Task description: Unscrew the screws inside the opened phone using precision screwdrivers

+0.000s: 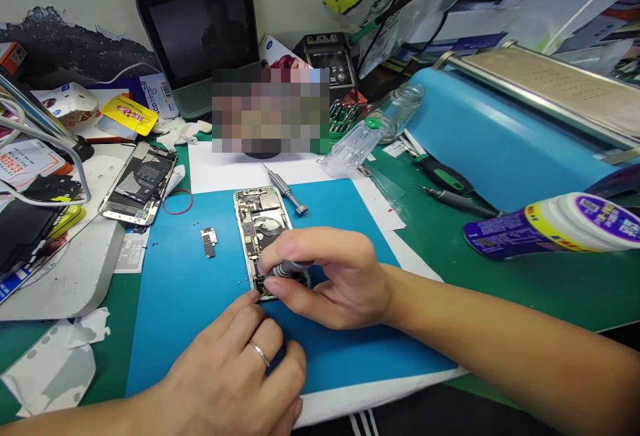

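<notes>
An opened phone [260, 223] with its insides bare lies on a blue mat [190, 289]. My right hand [330, 276] is closed around a small grey screwdriver [287, 268], whose tip is down at the phone's near end. My left hand [235, 369], with a ring on one finger, rests on the mat, fingertips touching the phone's near corner, fingers curled. A second grey screwdriver [286, 191] lies just right of the phone's top. A small metal part [209, 241] sits on the mat to the left.
Another opened phone [139, 183] lies at the back left beside a red ring [177, 201]. A dark screen [200, 36] stands behind. A clear bottle [350, 149], green-handled tools [450, 179], a blue machine [505, 129] and a lying can [555, 223] are on the right.
</notes>
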{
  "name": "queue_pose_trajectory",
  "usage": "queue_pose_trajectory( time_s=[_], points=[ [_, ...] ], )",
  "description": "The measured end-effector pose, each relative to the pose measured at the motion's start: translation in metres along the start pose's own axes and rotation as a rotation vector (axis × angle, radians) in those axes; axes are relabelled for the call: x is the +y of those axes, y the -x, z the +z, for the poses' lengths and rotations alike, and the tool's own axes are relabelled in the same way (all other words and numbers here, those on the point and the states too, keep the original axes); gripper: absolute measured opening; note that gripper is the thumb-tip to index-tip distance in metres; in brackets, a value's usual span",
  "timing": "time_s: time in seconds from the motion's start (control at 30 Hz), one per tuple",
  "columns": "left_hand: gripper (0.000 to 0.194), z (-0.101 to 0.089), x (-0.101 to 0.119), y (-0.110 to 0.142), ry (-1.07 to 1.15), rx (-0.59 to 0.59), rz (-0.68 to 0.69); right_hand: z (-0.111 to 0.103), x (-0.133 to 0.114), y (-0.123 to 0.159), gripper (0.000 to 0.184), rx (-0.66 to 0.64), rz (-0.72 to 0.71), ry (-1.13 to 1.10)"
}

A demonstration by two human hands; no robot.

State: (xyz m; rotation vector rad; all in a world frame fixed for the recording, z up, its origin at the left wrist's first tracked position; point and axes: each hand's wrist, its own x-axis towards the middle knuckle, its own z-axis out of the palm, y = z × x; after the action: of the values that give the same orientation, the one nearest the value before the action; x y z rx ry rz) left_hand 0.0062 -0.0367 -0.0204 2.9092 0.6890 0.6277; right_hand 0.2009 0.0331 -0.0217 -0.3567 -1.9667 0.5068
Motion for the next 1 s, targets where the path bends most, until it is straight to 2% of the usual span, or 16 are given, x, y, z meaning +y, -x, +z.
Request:
queue_pose_trajectory(
  time_s=[0.2, 0.4, 0.53, 0.7, 1.0],
  points=[
    [0.021, -0.0013, 0.0005, -0.0004, -0.003, -0.003, -0.004, 0.0004, 0.0034, 0.0013, 0.04, 0.0, -0.005, -0.005],
    [0.023, -0.0022, 0.0008, -0.0011, -0.006, 0.008, 0.01, -0.0047, 0.0031, -0.0027, 0.035, -0.062, -0.113, 0.031],
    [0.022, -0.0026, 0.0003, -0.0024, 0.007, 0.018, 0.019, -0.0064, -0.0008, -0.0048, 0.028, -0.06, -0.095, 0.083],
    [0.021, -0.0046, -0.0003, -0.0043, 0.011, -0.001, 0.026, -0.0062, -0.0002, -0.0051, 0.028, -0.06, -0.135, 0.086],
    [0.017, 0.0034, -0.002, -0.0022, -0.008, 0.032, 0.047, -0.0052, -0.001, -0.0066, 0.032, -0.061, -0.166, 0.122]
  ],
)
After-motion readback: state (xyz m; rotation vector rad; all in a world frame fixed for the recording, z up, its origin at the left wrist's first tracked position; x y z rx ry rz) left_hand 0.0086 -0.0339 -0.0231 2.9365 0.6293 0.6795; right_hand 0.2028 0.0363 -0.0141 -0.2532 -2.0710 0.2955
